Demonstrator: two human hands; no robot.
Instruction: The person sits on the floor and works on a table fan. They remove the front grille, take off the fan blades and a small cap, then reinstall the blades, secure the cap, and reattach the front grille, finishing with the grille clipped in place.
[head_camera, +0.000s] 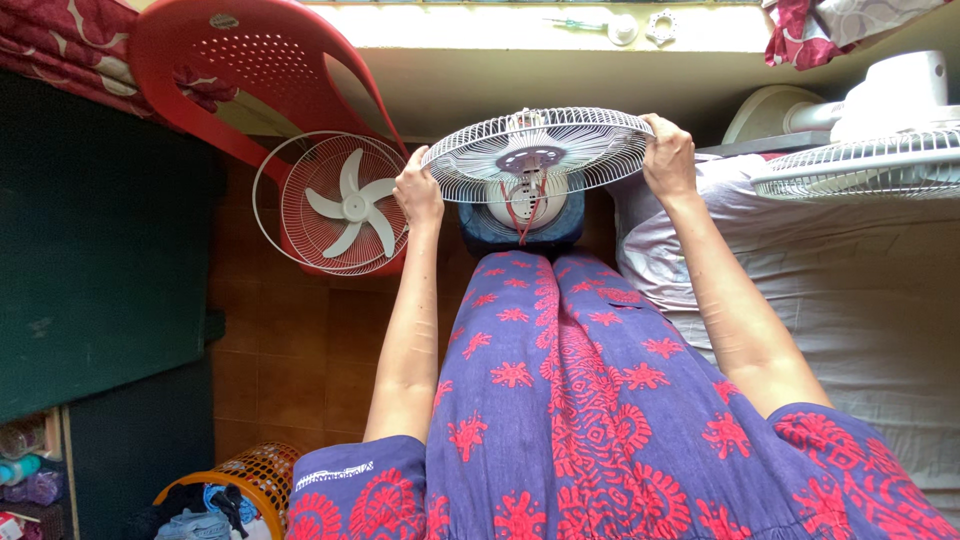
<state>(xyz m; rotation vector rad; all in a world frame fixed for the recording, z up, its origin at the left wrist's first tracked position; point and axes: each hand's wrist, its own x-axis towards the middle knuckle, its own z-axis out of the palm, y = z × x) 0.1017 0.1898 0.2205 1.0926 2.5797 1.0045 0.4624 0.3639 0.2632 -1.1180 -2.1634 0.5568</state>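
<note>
Gripping the white wire fan guard (540, 150) at opposite rim edges, my left hand (418, 195) and right hand (668, 158) are both closed on it. I judge it light, springy, easily bent; the rim is the firmest hold.

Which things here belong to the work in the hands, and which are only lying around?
In hand:
- left hand and right hand, each gripping the rim of the white wire fan guard
- white fan motor housing under the guard

Lying about:
- second guard with white blades against the red plastic chair
- another white fan on the bed
- orange basket
</note>
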